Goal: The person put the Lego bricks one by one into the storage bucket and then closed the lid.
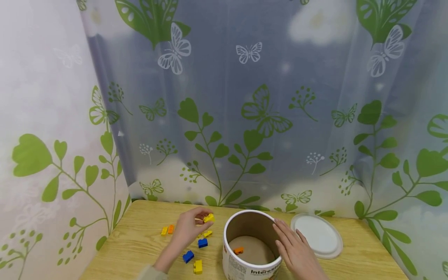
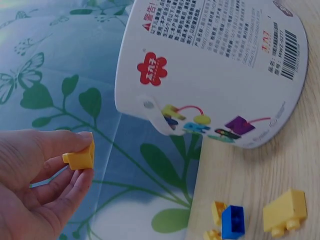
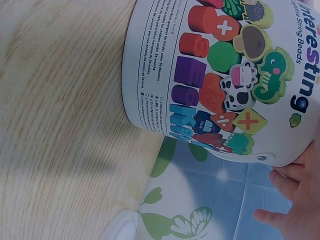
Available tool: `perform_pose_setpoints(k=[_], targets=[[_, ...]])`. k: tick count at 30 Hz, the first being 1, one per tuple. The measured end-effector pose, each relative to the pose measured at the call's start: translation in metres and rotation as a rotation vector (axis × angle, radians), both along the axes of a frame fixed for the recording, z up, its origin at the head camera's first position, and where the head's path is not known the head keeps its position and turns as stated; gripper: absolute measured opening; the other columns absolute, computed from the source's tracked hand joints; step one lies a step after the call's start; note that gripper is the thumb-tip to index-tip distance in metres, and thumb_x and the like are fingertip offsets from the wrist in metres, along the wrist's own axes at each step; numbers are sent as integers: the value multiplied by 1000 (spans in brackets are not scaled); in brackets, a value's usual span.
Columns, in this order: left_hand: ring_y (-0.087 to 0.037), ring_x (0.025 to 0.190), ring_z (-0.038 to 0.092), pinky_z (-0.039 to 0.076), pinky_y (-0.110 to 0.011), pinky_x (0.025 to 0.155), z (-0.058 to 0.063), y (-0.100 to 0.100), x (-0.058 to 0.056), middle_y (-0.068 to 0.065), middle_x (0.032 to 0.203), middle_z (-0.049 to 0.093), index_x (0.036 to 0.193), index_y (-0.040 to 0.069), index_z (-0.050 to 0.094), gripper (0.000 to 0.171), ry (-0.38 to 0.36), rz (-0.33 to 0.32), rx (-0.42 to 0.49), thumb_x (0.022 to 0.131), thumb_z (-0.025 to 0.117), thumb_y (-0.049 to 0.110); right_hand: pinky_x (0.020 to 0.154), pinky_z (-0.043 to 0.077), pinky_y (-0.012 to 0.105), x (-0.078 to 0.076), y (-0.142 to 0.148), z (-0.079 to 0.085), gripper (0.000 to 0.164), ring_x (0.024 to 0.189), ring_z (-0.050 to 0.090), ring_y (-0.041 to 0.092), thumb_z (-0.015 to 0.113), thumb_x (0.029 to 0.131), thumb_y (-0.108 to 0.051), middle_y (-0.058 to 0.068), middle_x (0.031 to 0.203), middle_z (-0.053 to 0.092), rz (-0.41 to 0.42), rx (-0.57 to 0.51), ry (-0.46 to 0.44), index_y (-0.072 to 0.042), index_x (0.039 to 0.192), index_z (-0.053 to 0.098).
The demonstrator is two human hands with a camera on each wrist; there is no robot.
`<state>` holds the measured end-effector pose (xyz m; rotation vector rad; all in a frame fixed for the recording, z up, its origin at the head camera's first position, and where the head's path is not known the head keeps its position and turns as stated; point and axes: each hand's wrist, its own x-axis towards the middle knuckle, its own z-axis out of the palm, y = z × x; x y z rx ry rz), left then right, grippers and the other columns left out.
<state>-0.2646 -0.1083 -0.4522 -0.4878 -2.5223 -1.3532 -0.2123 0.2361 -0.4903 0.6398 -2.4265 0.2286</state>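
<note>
Between thumb and fingers, my left hand (image 1: pixel 190 227) pinches a yellow toy brick (image 1: pixel 209 218), held above the table just left of a round white tub (image 1: pixel 252 270). The left wrist view shows the same yellow brick (image 2: pixel 81 156) with its stud side out. My right hand (image 1: pixel 295 249) rests on the tub's right rim with fingers extended. Inside the tub, an orange brick (image 1: pixel 238 250) lies on the brown bottom. Left of the tub are blue bricks (image 1: pixel 188 256), a yellow brick (image 1: pixel 198 267) and small yellow pieces partly behind the left hand.
Farther left on the wooden table (image 1: pixel 119 249) lie another yellow brick (image 1: pixel 164 231) and an orange one (image 1: pixel 170 229). A white lid (image 1: pixel 316 235) lies flat right of the tub. A patterned curtain (image 1: pixel 224 116) hangs along the table's back edge.
</note>
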Motion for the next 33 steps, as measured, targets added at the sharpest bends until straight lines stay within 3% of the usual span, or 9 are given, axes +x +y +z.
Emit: perform_pose_setpoints(k=[19,33], targets=[[-16,84,69,59,-19,73,16,58,-11,-4,96,72,107,7,75,22,69,-135,13,86,82,10,101,46,57,1,0,1,44,134,52,27,59,102,-24,5,150,53,0,-6,-7,-6,142,59],[-12,79,67,57,-16,70,9,92,-17,-6,93,73,104,4,74,22,106,-202,3,83,82,3,101,46,54,0,0,1,44,134,53,26,59,101,-24,5,149,54,-13,13,4,-6,141,59]])
